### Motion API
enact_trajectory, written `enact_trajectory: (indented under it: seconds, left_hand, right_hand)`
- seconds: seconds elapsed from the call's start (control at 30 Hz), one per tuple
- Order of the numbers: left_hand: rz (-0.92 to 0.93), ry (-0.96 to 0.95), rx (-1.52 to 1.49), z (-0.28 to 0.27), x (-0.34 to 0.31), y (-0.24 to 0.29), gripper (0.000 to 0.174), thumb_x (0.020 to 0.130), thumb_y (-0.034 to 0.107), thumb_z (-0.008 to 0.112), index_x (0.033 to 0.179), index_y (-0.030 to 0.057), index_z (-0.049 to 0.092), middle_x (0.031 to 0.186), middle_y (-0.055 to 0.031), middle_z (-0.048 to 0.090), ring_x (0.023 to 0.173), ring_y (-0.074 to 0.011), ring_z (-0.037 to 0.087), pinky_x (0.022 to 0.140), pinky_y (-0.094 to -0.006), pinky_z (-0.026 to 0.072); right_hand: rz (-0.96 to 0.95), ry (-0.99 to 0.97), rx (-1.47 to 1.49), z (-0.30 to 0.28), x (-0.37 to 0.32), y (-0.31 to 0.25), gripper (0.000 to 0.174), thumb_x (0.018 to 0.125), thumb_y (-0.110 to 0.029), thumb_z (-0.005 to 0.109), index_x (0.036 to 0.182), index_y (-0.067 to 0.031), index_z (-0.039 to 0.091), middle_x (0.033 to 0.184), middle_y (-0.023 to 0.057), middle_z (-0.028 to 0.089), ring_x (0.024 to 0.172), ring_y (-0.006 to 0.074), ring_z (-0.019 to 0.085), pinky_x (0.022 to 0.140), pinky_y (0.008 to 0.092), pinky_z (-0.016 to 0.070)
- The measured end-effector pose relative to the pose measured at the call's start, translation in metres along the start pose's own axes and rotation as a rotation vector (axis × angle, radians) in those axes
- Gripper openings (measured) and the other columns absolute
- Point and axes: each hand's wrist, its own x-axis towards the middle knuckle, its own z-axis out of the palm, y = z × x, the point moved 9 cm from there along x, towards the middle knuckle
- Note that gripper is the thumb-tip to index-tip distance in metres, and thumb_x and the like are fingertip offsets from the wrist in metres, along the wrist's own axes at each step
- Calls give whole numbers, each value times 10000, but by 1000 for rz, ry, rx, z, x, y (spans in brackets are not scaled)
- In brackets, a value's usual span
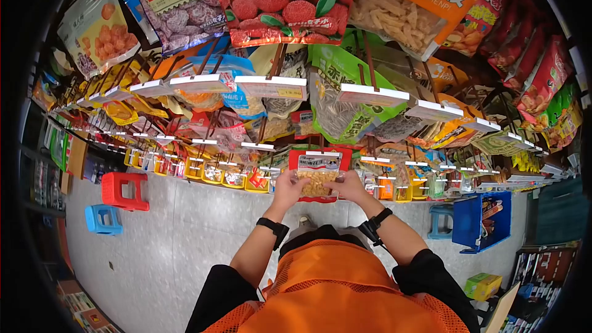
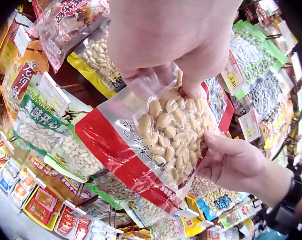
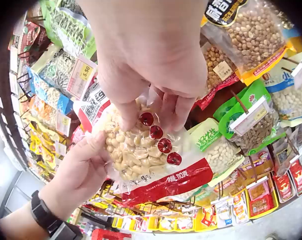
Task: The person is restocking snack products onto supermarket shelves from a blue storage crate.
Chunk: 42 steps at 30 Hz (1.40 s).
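Observation:
A clear vacuum-packed bag of shelled peanuts [image 1: 317, 184] with red bands is held up before the snack shelves, both hands on it. My left hand [image 1: 287, 190] grips one side edge, and my right hand [image 1: 350, 187] grips the opposite one. In the left wrist view the peanuts show through the plastic, with the right hand [image 2: 236, 162] at the far edge, thumb on the front. The right wrist view shows red round pictures on the bag, with the left thumb and hand [image 3: 83, 162] at its other side.
Hanging snack bags, among them a green bag of seeds [image 1: 345, 98], crowd the racks, with white price tag holders [image 1: 271, 86] jutting out. Yellow bins [image 1: 213, 171] line the lower shelf. On the floor stand a red stool [image 1: 125, 190], a blue stool [image 1: 103, 219] and a blue crate [image 1: 472, 228].

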Motion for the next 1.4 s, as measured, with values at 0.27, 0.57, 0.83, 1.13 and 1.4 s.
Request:
enact_trajectory:
  seconds: [0.27, 0.57, 0.83, 1.13, 1.4]
  left_hand:
    - [47, 25, 14, -1, -5, 0, 335, 802, 69, 799, 1110, 34, 670, 944, -81, 746, 780, -152, 691, 693, -303, 541]
    - [64, 71, 36, -4, 14, 6, 304, 811, 93, 809, 1069, 12, 669, 922, -89, 743, 787, -136, 686, 700, -295, 540]
    - [51, 29, 2, -2, 24, -15, 316, 837, -1, 758, 1128, 14, 636, 1004, -63, 726, 818, -121, 678, 728, -272, 544]
    - [30, 5, -65, -2, 11, -7, 324, 865, -14, 736, 1157, 3, 597, 1031, -89, 723, 896, -151, 698, 787, -287, 558]
    - [3, 24, -67, 0, 12, -11, 302, 857, 21, 756, 1125, -3, 621, 1004, -79, 730, 865, -128, 688, 747, -284, 554]
  right_hand:
    - [-160, 55, 201, 4, 7, 18, 270, 801, -163, 840, 937, 46, 735, 746, 68, 726, 604, 81, 603, 556, 282, 485]
    - [-100, 64, 149, -10, 6, -15, 228, 809, -171, 832, 890, 22, 740, 649, 20, 674, 539, 48, 501, 493, 288, 407]
    - [-88, 55, 140, -8, 9, -22, 212, 821, -153, 817, 899, 29, 740, 690, 40, 697, 583, 60, 576, 531, 282, 467]
    - [-88, -60, 144, 1, 14, -8, 311, 852, -190, 787, 1074, 15, 715, 864, 111, 750, 710, 126, 686, 631, 314, 550]
    - [-92, -51, 15, -13, -1, -34, 308, 844, -207, 795, 1046, 12, 716, 859, 116, 751, 708, 133, 685, 627, 320, 539]
